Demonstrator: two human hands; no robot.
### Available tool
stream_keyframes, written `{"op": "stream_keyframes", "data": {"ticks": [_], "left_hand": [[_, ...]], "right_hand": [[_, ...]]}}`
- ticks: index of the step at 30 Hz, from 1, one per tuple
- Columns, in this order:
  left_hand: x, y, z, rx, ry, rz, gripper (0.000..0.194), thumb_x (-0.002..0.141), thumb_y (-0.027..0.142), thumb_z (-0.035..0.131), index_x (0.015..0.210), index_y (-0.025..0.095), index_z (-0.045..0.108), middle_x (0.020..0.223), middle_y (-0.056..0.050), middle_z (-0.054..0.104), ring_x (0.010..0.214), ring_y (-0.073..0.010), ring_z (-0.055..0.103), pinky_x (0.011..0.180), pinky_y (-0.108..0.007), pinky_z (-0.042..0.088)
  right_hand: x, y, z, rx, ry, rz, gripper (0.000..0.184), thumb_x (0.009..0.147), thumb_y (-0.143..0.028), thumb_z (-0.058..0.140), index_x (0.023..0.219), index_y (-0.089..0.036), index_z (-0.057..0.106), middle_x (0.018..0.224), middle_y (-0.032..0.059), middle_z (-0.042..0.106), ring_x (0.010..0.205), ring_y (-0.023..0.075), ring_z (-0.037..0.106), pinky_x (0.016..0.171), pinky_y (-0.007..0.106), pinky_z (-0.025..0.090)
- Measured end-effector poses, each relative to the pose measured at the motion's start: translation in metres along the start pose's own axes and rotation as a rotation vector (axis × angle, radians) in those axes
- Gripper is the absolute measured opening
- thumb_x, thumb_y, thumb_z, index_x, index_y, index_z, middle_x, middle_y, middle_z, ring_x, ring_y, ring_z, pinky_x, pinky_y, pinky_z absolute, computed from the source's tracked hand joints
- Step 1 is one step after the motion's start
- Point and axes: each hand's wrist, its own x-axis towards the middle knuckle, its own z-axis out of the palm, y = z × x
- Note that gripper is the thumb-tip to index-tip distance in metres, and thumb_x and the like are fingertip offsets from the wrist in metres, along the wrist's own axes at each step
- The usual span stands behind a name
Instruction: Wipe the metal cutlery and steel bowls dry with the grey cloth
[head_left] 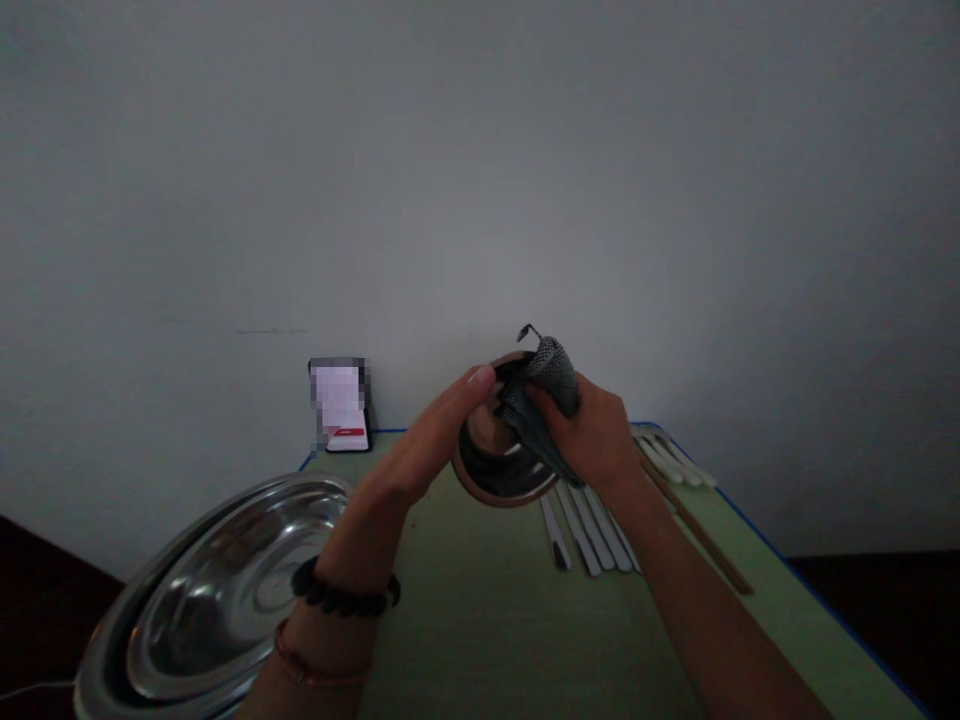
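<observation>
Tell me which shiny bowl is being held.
The small bowl, gripped by the left hand, a cloth against it; the larger, nested basins sit at the left.

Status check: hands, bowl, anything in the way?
Left hand gripping bowl; right hand holding cloth against it. Bowl tilted, opening toward camera. Metal utensils close by; nothing visibly blocking hands.

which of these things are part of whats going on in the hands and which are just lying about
In use:
- metal bowl, held by the left hand
- grey cloth, held to the bowl by the right hand

Apparently just lying about:
- phone
- nested metal basins
- metal-handled utensils
- brown sticks
- white-handled utensils
</observation>
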Motion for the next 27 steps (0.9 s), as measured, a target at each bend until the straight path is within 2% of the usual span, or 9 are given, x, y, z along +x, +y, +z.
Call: {"op": "stream_keyframes", "data": {"ticks": [4,8,10,12,16,18,23,27], "left_hand": [[0.002,-0.005,0.000,-0.122,0.099,-0.089,0.045,0.089,0.052,0.041,0.113,0.020,0.064,0.113,-0.005,0.068,0.117,-0.0291,0.052,0.103,-0.043,0.036],[0.006,-0.002,0.006,-0.242,0.232,0.007,0.046,0.089,0.050,0.041,0.112,0.018,0.064,0.112,-0.004,0.068,0.119,-0.0282,0.051,0.103,-0.042,0.036],[0.007,0.002,0.007,-0.272,0.254,0.050,0.043,0.089,0.048,0.042,0.114,0.019,0.062,0.111,-0.004,0.068,0.118,-0.0279,0.051,0.101,-0.042,0.038],[0.007,0.005,0.007,-0.290,0.214,0.030,0.041,0.087,0.047,0.045,0.114,0.020,0.061,0.109,-0.003,0.068,0.116,-0.0287,0.053,0.099,-0.042,0.041],[0.003,0.006,-0.004,-0.343,0.046,-0.197,0.049,0.082,0.054,0.047,0.107,0.015,0.065,0.099,-0.007,0.071,0.111,-0.0327,0.056,0.093,-0.045,0.045],[0.001,0.002,-0.011,-0.358,0.017,-0.273,0.049,0.081,0.055,0.048,0.103,0.016,0.067,0.095,-0.007,0.073,0.108,-0.0322,0.058,0.091,-0.045,0.046],[-0.005,-0.006,-0.026,-0.387,-0.024,-0.312,0.044,0.076,0.055,0.056,0.101,0.020,0.068,0.089,-0.005,0.074,0.102,-0.0311,0.062,0.086,-0.043,0.048],[-0.011,-0.009,-0.033,-0.459,-0.128,-0.339,0.051,0.071,0.061,0.059,0.102,0.022,0.068,0.084,-0.005,0.075,0.100,-0.0327,0.064,0.082,-0.042,0.050]], "right_hand": [[-0.004,-0.007,0.006,-0.001,-0.021,0.085,0.041,0.087,-0.048,0.036,0.101,-0.013,0.051,0.087,0.0168,0.068,0.077,0.0286,0.064,0.060,0.032,0.040],[-0.007,-0.013,0.010,0.086,-0.105,0.103,0.041,0.089,-0.047,0.033,0.104,-0.013,0.050,0.095,0.0195,0.067,0.088,0.0310,0.063,0.067,0.035,0.043],[-0.006,-0.012,0.010,0.142,-0.150,0.096,0.041,0.089,-0.046,0.034,0.107,-0.014,0.049,0.100,0.0191,0.066,0.096,0.0309,0.062,0.072,0.036,0.044],[-0.003,-0.006,0.008,0.191,-0.202,0.073,0.039,0.089,-0.044,0.036,0.109,-0.014,0.050,0.103,0.0175,0.065,0.101,0.0294,0.060,0.077,0.036,0.044],[0.006,0.010,-0.003,0.243,-0.303,-0.005,0.033,0.089,-0.039,0.038,0.106,-0.015,0.055,0.106,0.0140,0.065,0.101,0.0261,0.059,0.082,0.036,0.043],[0.007,0.015,-0.009,0.256,-0.332,-0.073,0.030,0.089,-0.037,0.040,0.105,-0.017,0.056,0.106,0.0115,0.065,0.099,0.0244,0.060,0.083,0.036,0.043],[0.004,0.010,-0.016,0.289,-0.264,-0.108,0.031,0.089,-0.043,0.040,0.098,-0.019,0.058,0.093,0.0070,0.067,0.085,0.0225,0.062,0.073,0.034,0.044],[0.000,0.004,-0.015,0.390,-0.222,-0.132,0.034,0.089,-0.047,0.037,0.095,-0.020,0.057,0.091,0.0053,0.066,0.086,0.0211,0.060,0.077,0.033,0.044]]}}
